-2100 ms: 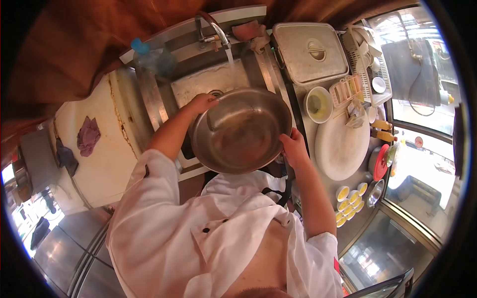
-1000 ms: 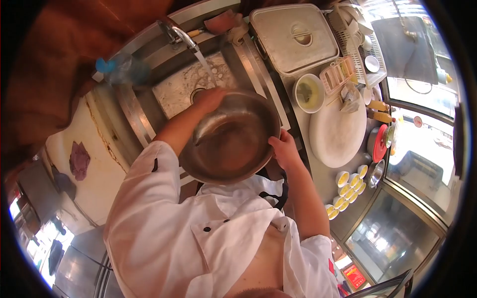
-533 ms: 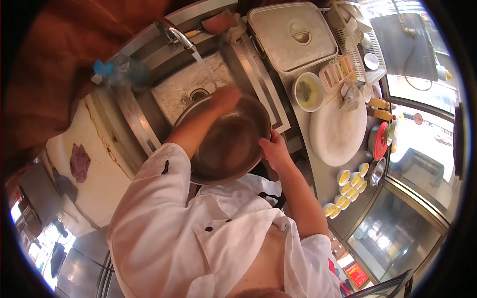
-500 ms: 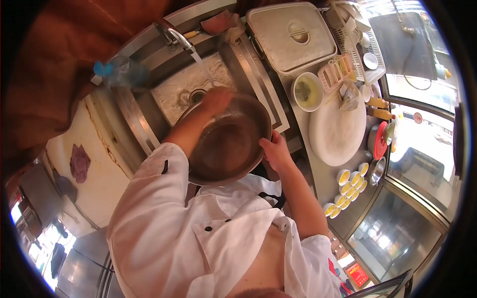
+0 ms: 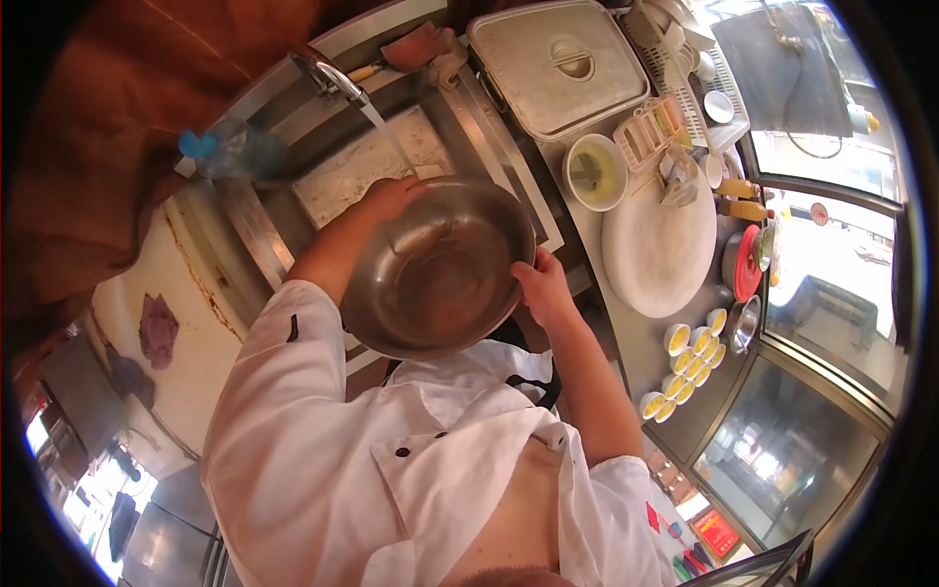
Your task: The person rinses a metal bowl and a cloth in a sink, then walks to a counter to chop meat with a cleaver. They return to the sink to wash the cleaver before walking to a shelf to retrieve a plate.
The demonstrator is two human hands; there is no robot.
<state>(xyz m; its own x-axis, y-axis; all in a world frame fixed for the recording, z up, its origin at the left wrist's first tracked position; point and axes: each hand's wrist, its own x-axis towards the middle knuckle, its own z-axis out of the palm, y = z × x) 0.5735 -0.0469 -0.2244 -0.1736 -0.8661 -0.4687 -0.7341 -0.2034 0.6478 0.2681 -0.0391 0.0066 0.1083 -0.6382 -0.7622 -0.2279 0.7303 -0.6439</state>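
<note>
A wide, round metal bowl (image 5: 440, 274) is held tilted over the front of the sink, its hollow facing me. My right hand (image 5: 543, 287) pinches the rim on the right side, thumb on the inside. At the far left rim, my left hand (image 5: 393, 201) is closed on the edge; part of its fingers is hidden. Water runs from the faucet (image 5: 337, 83) in a thin stream just past my left fingertips. Beneath lies the steel sink (image 5: 333, 176), its drain covered from view by my hand and the bowl.
A blue-capped plastic bottle (image 5: 235, 152) stands at the sink's left. To the right are a lidded steel pan (image 5: 558, 64), a white tub (image 5: 595, 173), a round white board (image 5: 660, 245) and several small yellow-filled cups (image 5: 690, 364). A purple cloth (image 5: 158, 331) lies on the left counter.
My left hand, blurred inside the bowl before, has moved back to its far left rim. The bowl has shifted slightly left and its inside shows more fully. My right hand keeps its grip.
</note>
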